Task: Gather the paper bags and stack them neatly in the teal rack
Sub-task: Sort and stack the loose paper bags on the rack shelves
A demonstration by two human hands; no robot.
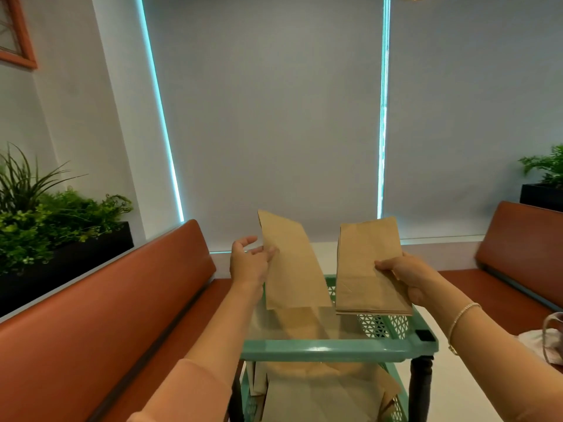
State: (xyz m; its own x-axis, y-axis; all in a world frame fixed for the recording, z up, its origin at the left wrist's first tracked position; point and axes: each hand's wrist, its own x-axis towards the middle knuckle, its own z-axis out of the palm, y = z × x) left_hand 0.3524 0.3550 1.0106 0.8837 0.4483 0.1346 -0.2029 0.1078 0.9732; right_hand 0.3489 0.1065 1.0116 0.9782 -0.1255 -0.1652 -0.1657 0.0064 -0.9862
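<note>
My left hand (248, 261) holds a flat brown paper bag (292, 263) by its left edge, tilted, above the teal rack (335, 350). My right hand (402, 274) grips a small stack of flat brown bags (368, 263) at its right edge, also above the rack. More brown bags (304, 325) lie on the rack's top shelf under the held ones. Further bags (323, 391) rest on the lower shelf.
Orange-brown benches run along the left (106, 300) and right (524, 239). Planters with green plants stand behind the left bench (54, 220) and at the far right (545, 178). A pale bag (548, 342) lies on the right bench seat. Grey blinds fill the wall ahead.
</note>
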